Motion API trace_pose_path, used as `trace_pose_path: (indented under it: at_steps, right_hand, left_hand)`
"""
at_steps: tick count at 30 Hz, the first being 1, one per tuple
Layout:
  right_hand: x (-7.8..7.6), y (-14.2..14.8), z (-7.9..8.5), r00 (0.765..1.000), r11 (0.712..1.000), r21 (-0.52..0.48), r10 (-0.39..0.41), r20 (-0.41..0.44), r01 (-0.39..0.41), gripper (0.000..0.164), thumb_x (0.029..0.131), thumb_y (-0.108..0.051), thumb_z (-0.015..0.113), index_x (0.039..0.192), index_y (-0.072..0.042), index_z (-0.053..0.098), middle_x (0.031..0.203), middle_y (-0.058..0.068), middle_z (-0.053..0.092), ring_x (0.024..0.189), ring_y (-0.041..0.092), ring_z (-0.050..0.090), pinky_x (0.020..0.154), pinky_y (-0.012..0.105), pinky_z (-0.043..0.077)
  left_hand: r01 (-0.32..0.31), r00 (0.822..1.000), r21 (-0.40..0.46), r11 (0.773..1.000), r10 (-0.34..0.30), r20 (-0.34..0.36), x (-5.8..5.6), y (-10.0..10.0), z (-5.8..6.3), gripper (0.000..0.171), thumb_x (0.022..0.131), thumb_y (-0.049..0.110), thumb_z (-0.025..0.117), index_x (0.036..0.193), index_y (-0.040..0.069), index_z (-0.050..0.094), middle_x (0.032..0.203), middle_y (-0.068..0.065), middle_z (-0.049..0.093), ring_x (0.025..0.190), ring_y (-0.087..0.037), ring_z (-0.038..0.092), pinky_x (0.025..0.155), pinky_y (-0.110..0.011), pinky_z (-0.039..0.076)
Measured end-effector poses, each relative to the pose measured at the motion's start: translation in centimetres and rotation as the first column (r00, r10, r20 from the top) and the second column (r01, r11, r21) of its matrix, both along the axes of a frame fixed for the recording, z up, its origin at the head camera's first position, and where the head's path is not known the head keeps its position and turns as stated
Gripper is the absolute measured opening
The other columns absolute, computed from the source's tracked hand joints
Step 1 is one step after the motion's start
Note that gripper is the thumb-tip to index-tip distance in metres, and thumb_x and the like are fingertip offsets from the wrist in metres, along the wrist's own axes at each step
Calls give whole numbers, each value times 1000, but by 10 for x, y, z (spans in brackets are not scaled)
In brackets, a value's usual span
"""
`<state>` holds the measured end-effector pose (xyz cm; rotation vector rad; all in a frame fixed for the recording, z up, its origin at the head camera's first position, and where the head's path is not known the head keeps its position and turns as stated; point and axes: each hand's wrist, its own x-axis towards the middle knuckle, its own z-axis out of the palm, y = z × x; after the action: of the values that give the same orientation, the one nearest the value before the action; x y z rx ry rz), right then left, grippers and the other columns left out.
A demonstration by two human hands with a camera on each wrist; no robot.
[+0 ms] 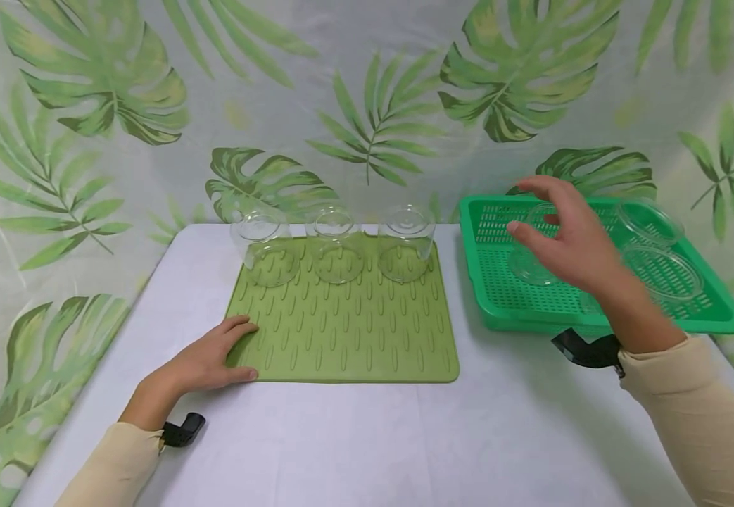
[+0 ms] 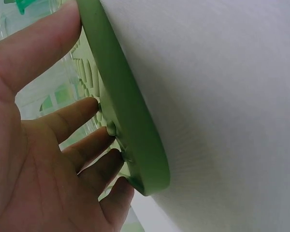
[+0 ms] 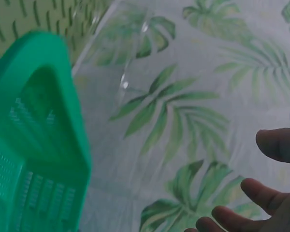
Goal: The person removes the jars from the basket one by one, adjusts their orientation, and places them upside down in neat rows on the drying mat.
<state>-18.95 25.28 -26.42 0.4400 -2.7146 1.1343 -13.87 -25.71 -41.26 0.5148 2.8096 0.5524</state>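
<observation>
My left hand (image 1: pixel 210 360) touches the left edge of a green ribbed drying mat (image 1: pixel 344 338); in the left wrist view its fingertips rest along the mat's raised rim. Three clear glasses stand upside down in a row at the mat's back: a left glass (image 1: pixel 271 264), a middle glass (image 1: pixel 338 264) and a right glass (image 1: pixel 406 260). Over a green plastic basket (image 1: pixel 490 320) my right hand (image 1: pixel 572 243) hovers, thumb and fingers spread, holding nothing. Below it, partly hidden, is a clear glass (image 1: pixel 528 271). Another glass (image 1: pixel 664 274) sits at the basket's right side.
A white cloth (image 1: pixel 367 443) covers the table. Behind it hangs a leaf-patterned curtain (image 1: pixel 379 120), close to the backs of the mat and basket. A strip of tabletop separates the mat from the basket. Each wrist wears a black camera mount (image 1: pixel 588 350).
</observation>
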Motion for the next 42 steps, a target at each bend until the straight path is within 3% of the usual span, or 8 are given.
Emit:
trace_pose_path:
  at_steps: [8,15,23,31,38,42]
  right_hand:
    - [-19,34,2,996,996,73,-51,68,46,66,100,-33,57,155,-10,29,160,19,27,146,45,25,108,67,32]
    - [-38,59,0,979,976,204,-113,168,77,75,102,-44,49,159,-7,17,163,26,14,143,55,22,100,73,29]
    - [-62,87,-7,962,948,318,-109,251,24,86,102,-47,45,157,4,3,160,37,5,143,61,13,105,76,22]
    - [-74,98,-20,900,941,339,-128,416,-23,112,95,-59,54,154,-1,-22,160,35,-15,144,63,1,106,79,19]
    - [-84,106,-41,893,941,336,-125,433,-31,123,90,-47,68,151,1,-28,157,39,-14,142,65,3,107,79,20]
    - [-85,109,-52,876,948,316,-126,465,-32,120,90,-38,69,150,9,-24,155,44,-14,141,65,2,107,78,21]
  left_hand:
    - [-2,1000,0,1000,2,-1,0,1,-1,79,82,42,77,144,4,47,154,-23,37,140,-49,38,105,-63,42]
    - [3,1000,-3,1000,-3,-8,-1,0,-1,78,82,42,78,143,4,48,153,-23,38,139,-49,39,104,-62,42]
    - [5,1000,1,1000,-5,-23,-2,-1,-2,78,82,43,77,143,3,48,153,-23,38,139,-49,40,104,-62,43]
    - [-3,1000,0,1000,3,-12,-2,-1,2,77,82,42,77,143,3,48,153,-24,37,139,-49,39,104,-62,42]
    - [1,1000,11,1000,-1,-24,-1,0,0,77,82,42,77,143,4,48,153,-23,38,139,-48,40,104,-61,43]
    - [2,1000,10,1000,-2,-19,2,-1,-1,77,82,42,78,142,4,49,152,-24,39,138,-48,40,104,-61,43]
